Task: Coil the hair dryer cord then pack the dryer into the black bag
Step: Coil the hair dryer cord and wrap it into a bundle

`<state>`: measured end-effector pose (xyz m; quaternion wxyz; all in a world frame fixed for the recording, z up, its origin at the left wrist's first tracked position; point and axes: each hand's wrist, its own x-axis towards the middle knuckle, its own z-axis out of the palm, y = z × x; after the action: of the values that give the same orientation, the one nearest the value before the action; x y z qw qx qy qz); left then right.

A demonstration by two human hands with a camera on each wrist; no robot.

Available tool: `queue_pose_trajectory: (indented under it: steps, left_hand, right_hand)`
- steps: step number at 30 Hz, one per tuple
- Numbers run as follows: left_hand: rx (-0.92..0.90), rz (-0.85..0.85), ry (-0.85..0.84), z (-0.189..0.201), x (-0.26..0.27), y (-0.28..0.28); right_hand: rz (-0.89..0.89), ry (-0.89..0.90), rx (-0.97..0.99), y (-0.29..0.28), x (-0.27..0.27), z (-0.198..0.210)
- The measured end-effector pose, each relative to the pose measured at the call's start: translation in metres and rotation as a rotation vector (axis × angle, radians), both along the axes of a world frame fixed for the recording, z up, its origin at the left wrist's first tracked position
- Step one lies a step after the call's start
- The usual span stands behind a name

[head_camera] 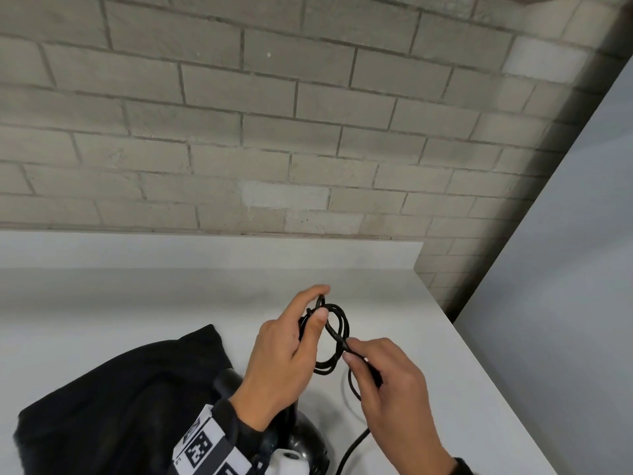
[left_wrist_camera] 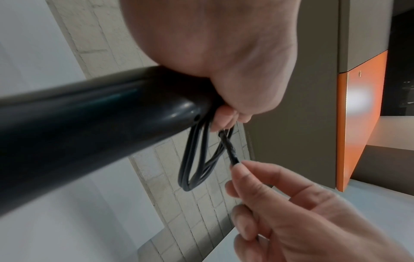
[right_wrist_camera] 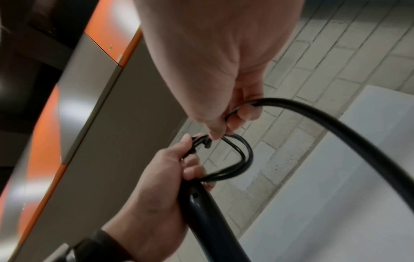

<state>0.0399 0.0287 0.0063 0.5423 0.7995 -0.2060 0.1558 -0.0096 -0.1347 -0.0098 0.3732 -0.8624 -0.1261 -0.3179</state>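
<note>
A black hair dryer [head_camera: 305,440] lies low on the white table [head_camera: 137,303], with its handle [left_wrist_camera: 89,124] running up under my left palm. My left hand [head_camera: 317,318] holds several loops of the black cord [head_camera: 337,323] between thumb and fingers, together with the handle end [right_wrist_camera: 208,221]. My right hand [head_camera: 352,349] pinches the free run of cord [right_wrist_camera: 313,120] just right of the coil [left_wrist_camera: 197,159]. The rest of the cord trails down to the table and out of view. The black bag [head_camera: 120,406] lies crumpled at the lower left, beside the dryer.
A grey brick wall [head_camera: 274,132] rises behind the table. The table's right edge [head_camera: 479,354] runs diagonally next to my right hand, with a pale panel [head_camera: 565,269] beyond it. An orange and grey cabinet [left_wrist_camera: 358,124] shows in the wrist views.
</note>
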Motion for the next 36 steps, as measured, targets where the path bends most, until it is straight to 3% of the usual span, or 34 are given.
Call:
queue_pose_trajectory:
  steps: [4,17,27,36]
  left_hand:
    - [-0.011,0.02,0.019,0.001,0.001,-0.001]
    - [0.034,-0.038,-0.033,-0.001,0.001,0.002]
    - [0.055,-0.114,-0.027,-0.004,-0.001,0.007]
    - [0.094,-0.066,-0.116,-0.003,-0.005,0.006]
  right_hand:
    - [0.101,0.073,-0.095,-0.005,-0.004,0.013]
    - [0.141,-0.123,-0.391,-0.032,-0.014,0.077]
    - [0.198,-0.079,-0.38,-0.029,0.002,0.093]
    - [0.247,-0.069,-0.258,-0.021,0.021,0.101]
